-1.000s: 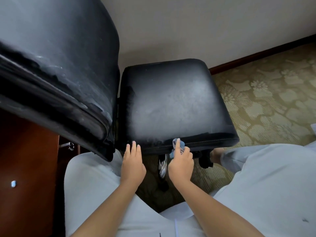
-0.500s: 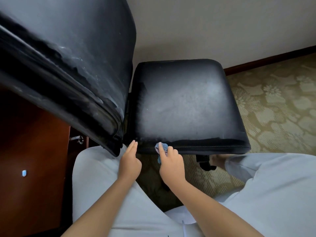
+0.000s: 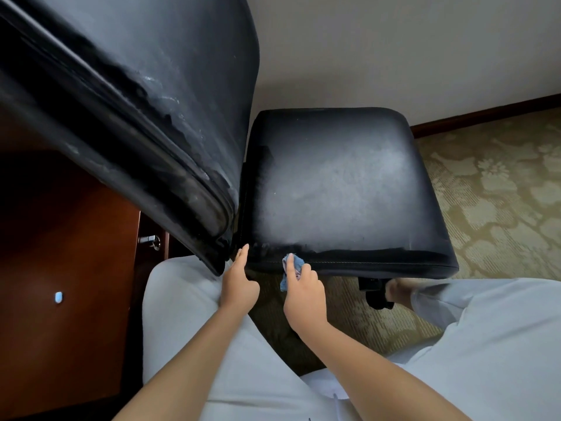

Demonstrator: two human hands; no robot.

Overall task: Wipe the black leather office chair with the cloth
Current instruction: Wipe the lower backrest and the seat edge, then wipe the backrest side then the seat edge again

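**Cloth pressed to the near edge of the chair seat**

Head view: the black leather office chair (image 3: 343,189) is filling the upper half of the frame. Its padded seat is sitting at about 12 o'clock from the hands, with a dull greyish sheen across the middle. Its worn, flaking backrest (image 3: 130,95) is leaning across the 10 o'clock corner.

The right hand (image 3: 303,294) is gripping a small crumpled blue cloth (image 3: 293,265). The index finger is lying straight on top of it and the other fingers are curling around the bunched fabric. It is holding the cloth against the stitched near edge of the seat, toward the left end, and a loose tail of cloth is hanging below the seat edge at 7 o'clock from the fingertip.

The left hand (image 3: 239,284) is lying just beside the right, at its 9 o'clock. Its fingers are straight and together and it is holding nothing. The fingertips are touching the near left corner of the seat, close to the bottom of the backrest.

The person's light grey trousers (image 3: 188,329) are spreading across the lower frame. A reddish-brown wooden cabinet (image 3: 60,268) is standing at 8 o'clock, a patterned beige carpet (image 3: 501,202) is lying at 3 o'clock, and a black chair caster (image 3: 376,294) is showing under the seat at 4 o'clock from the right hand.
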